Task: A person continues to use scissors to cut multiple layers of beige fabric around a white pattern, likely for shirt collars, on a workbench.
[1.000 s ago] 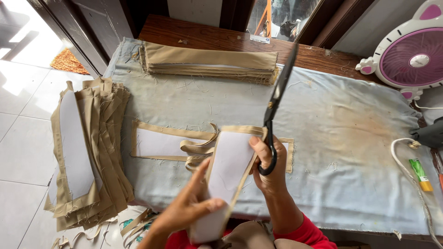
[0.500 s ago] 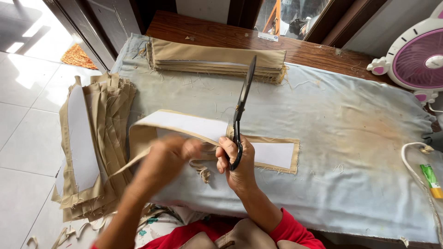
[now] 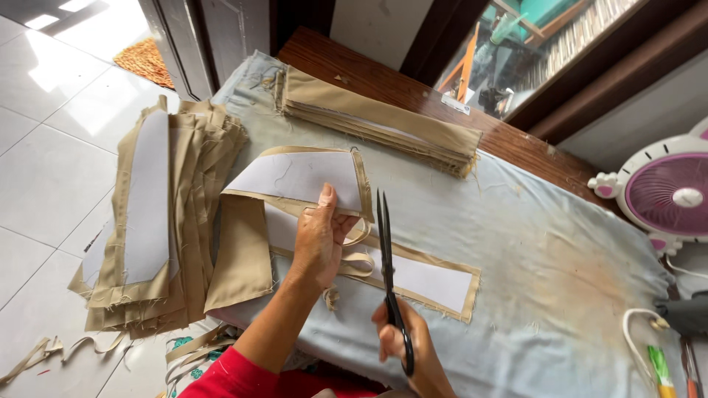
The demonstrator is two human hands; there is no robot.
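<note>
On the blue-grey table cloth [image 3: 531,258], our left hand [image 3: 318,239] pinches a tan fabric piece [image 3: 299,177], lifting it up. Our right hand [image 3: 413,350] grips black scissors [image 3: 387,258], blades pointing away.

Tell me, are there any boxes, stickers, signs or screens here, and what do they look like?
Sticker: a small white rectangular label on the brown wooden ledge by the window, behind the folded tan fabric stack; too small to make out anything on it.
Packet or tube: a thin green and yellow one at the bottom right edge of the table; I cannot tell what kind of thing it is.
Screens and signs: none in view.
</note>
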